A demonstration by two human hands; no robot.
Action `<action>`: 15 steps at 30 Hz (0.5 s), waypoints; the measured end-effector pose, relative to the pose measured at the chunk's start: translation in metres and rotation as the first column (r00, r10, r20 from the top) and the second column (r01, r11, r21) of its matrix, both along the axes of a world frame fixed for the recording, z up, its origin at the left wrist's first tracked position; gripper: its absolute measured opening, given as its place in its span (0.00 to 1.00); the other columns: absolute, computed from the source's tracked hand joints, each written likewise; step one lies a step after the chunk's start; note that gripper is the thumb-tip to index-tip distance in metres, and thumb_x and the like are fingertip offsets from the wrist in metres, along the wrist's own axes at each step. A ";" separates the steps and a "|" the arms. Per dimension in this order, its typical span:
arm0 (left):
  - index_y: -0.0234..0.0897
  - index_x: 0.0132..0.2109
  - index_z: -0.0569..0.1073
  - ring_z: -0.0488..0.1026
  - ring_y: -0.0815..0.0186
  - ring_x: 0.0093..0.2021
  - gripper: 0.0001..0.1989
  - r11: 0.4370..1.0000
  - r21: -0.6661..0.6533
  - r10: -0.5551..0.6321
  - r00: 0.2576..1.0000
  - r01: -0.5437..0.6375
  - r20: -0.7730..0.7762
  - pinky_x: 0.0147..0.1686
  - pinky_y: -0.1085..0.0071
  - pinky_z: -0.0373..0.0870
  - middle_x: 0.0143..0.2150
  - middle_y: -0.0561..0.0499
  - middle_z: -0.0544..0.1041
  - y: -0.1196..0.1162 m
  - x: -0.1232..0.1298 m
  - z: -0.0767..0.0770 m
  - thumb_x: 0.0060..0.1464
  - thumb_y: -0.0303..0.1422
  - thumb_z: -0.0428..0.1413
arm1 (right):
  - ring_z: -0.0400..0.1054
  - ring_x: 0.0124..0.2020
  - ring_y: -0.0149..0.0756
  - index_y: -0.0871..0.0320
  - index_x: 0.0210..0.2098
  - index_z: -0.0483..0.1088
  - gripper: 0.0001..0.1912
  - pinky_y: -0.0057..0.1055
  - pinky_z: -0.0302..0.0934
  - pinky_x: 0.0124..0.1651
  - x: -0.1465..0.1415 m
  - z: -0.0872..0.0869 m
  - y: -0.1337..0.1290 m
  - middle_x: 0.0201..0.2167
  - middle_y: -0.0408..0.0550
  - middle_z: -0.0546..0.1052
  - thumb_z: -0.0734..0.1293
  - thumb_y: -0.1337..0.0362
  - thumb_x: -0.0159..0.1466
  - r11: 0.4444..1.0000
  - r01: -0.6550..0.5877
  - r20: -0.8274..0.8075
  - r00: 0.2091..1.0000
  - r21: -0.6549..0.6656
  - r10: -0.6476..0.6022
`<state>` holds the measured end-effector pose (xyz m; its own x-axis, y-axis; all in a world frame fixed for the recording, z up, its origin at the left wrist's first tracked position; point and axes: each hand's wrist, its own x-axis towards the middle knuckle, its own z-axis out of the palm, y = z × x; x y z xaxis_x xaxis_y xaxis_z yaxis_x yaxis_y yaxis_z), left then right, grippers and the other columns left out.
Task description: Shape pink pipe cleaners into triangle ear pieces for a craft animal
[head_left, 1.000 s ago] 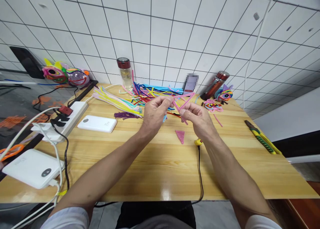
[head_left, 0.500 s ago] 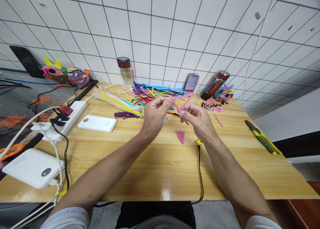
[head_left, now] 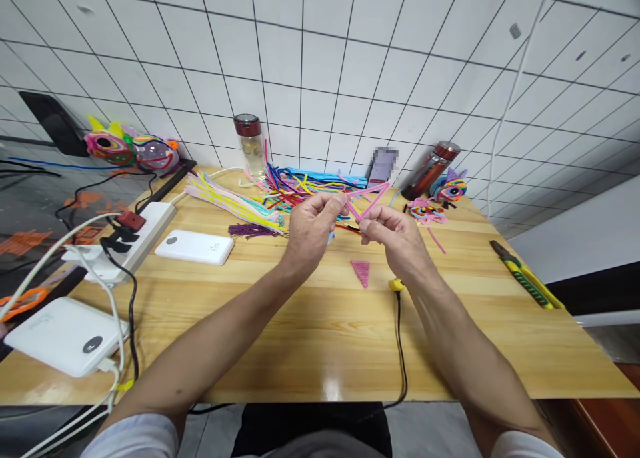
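Between my hands is a pink pipe cleaner bent into a triangle, held above the table. My left hand pinches its left corner between thumb and fingers. At the lower corner my right hand is closed on it, thumb and forefinger pressed together. Below them a small pink triangle of packed pipe cleaner rows lies flat on the wood. Behind my hands spreads a heap of loose coloured pipe cleaners. A bundle of pale and yellow ones lies to the left.
White power banks and a power strip with cables occupy the left. Two bottles and a phone stand by the wall. Yellow-green pliers lie at right. A black cable with a yellow end crosses the front.
The lower end of the pink pipe cleaner, which stuck out below my right fingers, no longer shows there. The triangle has shifted slightly; both hands stay almost in place.
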<state>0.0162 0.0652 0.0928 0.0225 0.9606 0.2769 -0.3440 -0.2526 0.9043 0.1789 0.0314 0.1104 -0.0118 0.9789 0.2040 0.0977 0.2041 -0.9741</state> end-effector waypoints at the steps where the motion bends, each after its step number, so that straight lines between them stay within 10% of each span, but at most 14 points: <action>1: 0.38 0.31 0.78 0.57 0.73 0.20 0.21 1.000 -0.001 0.000 1.000 0.000 0.000 0.21 0.73 0.60 0.20 0.58 0.66 0.000 0.000 0.000 0.57 0.51 0.68 | 0.65 0.25 0.31 0.54 0.29 0.77 0.09 0.32 0.64 0.34 0.000 -0.001 0.000 0.23 0.40 0.74 0.76 0.57 0.58 1.000 -0.002 -0.005 1.000 0.001 0.002; 9: 0.38 0.32 0.78 0.58 0.73 0.21 0.21 0.999 -0.002 -0.035 0.999 0.035 -0.012 0.23 0.73 0.63 0.22 0.58 0.68 0.000 0.001 0.001 0.57 0.52 0.68 | 0.63 0.25 0.31 0.54 0.27 0.74 0.09 0.32 0.63 0.33 -0.001 0.001 0.002 0.22 0.40 0.73 0.74 0.58 0.57 1.000 0.007 0.004 1.000 0.006 -0.007; 15: 0.38 0.30 0.76 0.58 0.73 0.20 0.20 0.999 0.018 0.036 0.999 -0.036 0.003 0.21 0.74 0.58 0.22 0.57 0.68 0.001 -0.001 0.001 0.57 0.49 0.68 | 0.69 0.27 0.32 0.51 0.52 0.69 0.32 0.31 0.62 0.30 0.001 0.003 -0.002 0.29 0.36 0.76 0.82 0.51 0.54 0.998 0.051 0.081 0.995 0.037 -0.054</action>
<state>0.0149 0.0662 0.0934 -0.0127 0.9555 0.2947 -0.3370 -0.2816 0.8984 0.1794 0.0291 0.1136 0.0214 0.9710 0.2382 0.1883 0.2301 -0.9548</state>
